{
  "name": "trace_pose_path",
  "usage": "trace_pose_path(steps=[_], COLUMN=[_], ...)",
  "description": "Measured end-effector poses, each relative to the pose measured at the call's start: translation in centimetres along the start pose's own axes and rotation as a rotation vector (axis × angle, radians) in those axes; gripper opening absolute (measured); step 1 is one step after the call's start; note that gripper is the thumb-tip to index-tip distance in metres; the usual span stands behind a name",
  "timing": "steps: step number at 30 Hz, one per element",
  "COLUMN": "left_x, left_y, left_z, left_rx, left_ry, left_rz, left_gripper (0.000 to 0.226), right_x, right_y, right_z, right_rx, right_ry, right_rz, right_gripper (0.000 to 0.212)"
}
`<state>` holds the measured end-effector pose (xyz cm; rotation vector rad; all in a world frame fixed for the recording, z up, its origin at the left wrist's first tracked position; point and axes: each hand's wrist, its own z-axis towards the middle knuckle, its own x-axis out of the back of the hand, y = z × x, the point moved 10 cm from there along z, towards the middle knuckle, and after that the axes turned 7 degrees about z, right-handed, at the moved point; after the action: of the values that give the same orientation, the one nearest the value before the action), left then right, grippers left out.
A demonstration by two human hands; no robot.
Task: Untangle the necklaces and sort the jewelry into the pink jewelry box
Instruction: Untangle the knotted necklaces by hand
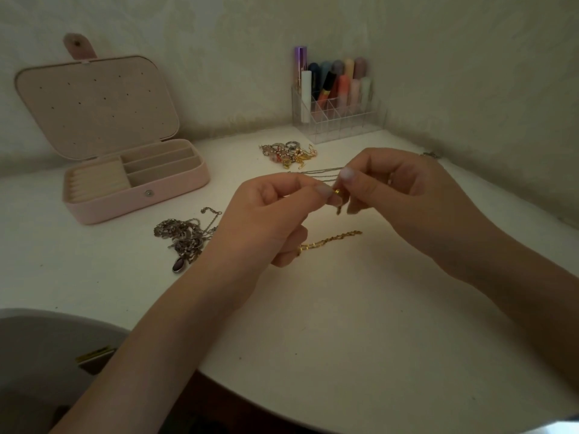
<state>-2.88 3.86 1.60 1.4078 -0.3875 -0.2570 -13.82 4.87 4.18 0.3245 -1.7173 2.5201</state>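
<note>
Head camera is showing me both hands raised over the white table [344, 308], and I am working on a small knot of chain between them. My left hand [275, 211] is pinching the fine chain [319, 172] with thumb and forefinger, and my right hand [404, 195] is pinching the same point from the other side, so both grips are narrow and closed on metal. A small gold bead [337, 192] is sitting exactly between the two pinches. Thin strands are running away from the grip toward the far side, and a gold link chain [332, 239] is lying on the table below the grip; whether it is joined to the piece I am holding, I cannot tell.

To do this step well, I think I should be keeping the pinches light and close together, rolling the knot loose and not pulling the ends apart, because pulling would tighten it. Keeping the rest of the chain slack would also help.

The pink jewelry box [138, 195] is standing open far to the left of the grip, with no jewelry visible in its compartments. A silver tangle [185, 236] with a dark pendant is lying left of and below the grip, and a pile of rings and earrings [288, 153] is beyond it, so most of the sorting is, in my judgement, not yet done.
</note>
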Motion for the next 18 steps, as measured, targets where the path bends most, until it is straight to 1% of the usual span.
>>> trace_pose_path(steps=[2,7,15,18], left_x=[0.2,0.3,0.4,0.3], left_y=[0.0,0.0,-0.1,-0.1], left_z=[0.0,0.0,0.2,0.2], left_rx=[-0.002,-0.005,-0.009,-0.006], left_ry=[0.013,0.018,0.024,0.010], left_rz=[0.005,0.022,0.007,-0.004], left_gripper=[0.026,0.023,0.024,0.028], right_x=[0.3,0.1,-0.6,-0.9], right_y=[-0.3,-0.6,0.2,0.7], right_z=[-0.1,-0.2,-0.1,-0.1], right_rx=[0.026,0.061,-0.001,-0.060], right_ry=[0.023,0.006,-0.075,-0.093], right_rz=[-0.080,-0.085,-0.006,0.076], right_gripper=[0.018,0.009,0.009,0.011])
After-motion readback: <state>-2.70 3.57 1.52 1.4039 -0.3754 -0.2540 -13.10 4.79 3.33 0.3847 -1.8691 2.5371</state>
